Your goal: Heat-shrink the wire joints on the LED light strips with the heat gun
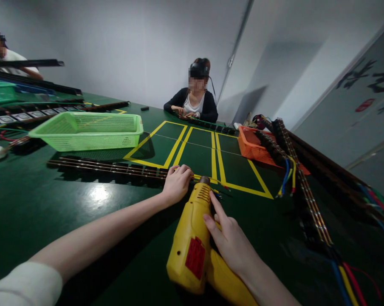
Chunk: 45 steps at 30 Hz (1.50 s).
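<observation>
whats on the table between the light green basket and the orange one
In the head view, yellow tape outlines on the dark green tabletop lie between the light green basket and the orange basket.

Place: a workshop, apparently for hand assembly of wired parts. Evidence: a broad dark-green worktable (26,208), marked out in rectangles with yellow tape (249,191). Tool at the table: a yellow heat gun (189,238). Parts in multiples: a long dark strip (112,169) lies near the gun, similar strips (310,204) at both sides, some ending in blue, yellow and red wires (348,280). Open plastic baskets, one green (93,142), one orange (249,152), stand among them. Staffing: a co-worker (208,104) across the table; another person (15,56) at far left. Surroundings: plain pale wall (109,55).
</observation>
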Available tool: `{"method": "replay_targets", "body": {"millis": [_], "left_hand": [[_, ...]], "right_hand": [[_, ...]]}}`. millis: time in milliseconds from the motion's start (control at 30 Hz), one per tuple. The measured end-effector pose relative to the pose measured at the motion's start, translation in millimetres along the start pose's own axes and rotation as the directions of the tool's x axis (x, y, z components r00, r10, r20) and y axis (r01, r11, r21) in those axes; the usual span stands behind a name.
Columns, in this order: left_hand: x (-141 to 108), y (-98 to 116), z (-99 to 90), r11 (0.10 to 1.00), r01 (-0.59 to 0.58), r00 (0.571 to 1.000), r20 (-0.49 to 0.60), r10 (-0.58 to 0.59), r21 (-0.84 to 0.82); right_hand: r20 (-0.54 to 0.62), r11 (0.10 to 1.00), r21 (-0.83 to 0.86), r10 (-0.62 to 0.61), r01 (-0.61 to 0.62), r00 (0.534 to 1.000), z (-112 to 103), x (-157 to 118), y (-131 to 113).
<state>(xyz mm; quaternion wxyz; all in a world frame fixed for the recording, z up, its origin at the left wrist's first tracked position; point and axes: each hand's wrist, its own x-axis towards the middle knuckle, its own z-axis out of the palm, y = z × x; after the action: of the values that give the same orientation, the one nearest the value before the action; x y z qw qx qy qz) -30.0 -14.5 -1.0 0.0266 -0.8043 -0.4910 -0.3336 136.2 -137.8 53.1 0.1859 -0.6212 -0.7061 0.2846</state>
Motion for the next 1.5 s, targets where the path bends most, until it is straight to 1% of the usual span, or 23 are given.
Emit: {"method": "replay_targets", "body": {"millis": [267, 467, 600, 700, 800, 933, 1067, 1333, 1500], "left_hand": [[0, -3, 3.3, 0.999, -0.038, 0.999, -0.028, 0.038, -0.016], [2, -4, -0.8, 0.998, -0.057, 0.998, 0.018, 0.057, -0.028], [2, -3, -1.4, 0.997, -0.07, 0.996, 0.047, 0.071, -0.027], [1, -2, -1.2, 0.997, -0.077, 0.995, 0.066, 0.079, -0.024], [2, -3, -0.2, 0.997, -0.074, 0.995, 0.064, 0.075, -0.021], [2, -2, 0.0, 0.998, -0.063, 0.996, 0.066, 0.064, -0.016], [3, 0, -2.7, 0.999, -0.046, 0.995, 0.082, 0.048, -0.024], [2, -2, -3.2, 0.997, -0.055, 0.997, 0.05, 0.058, -0.057], [2, -1, -3.4, 0.997, -0.057, 0.997, 0.056, 0.06, -0.06]], "right_hand": [[-0.116, 0.995, 0.062, 0.085, -0.078, 0.99, -15, -3, 26], [-0.154, 0.99, 0.078, 0.13, -0.119, 0.98, -21, -8, 36], [-0.127, 0.993, 0.044, 0.111, -0.106, 0.986, -20, -9, 33], [-0.096, 0.997, 0.002, 0.074, -0.074, 0.993, -16, -11, 26], [-0.08, 0.999, 0.011, 0.036, -0.035, 0.996, -10, -12, 17], [-0.018, 1.0, 0.022, -0.022, 0.022, 1.0, -1, -9, 6], [0.008, 0.998, 0.025, -0.059, 0.058, 0.998, 4, -6, 0], [0.026, 0.998, 0.047, -0.037, 0.036, 0.999, 3, -7, 5], [-0.012, 0.997, 0.058, 0.045, -0.044, 0.999, -2, -12, 11]]}}
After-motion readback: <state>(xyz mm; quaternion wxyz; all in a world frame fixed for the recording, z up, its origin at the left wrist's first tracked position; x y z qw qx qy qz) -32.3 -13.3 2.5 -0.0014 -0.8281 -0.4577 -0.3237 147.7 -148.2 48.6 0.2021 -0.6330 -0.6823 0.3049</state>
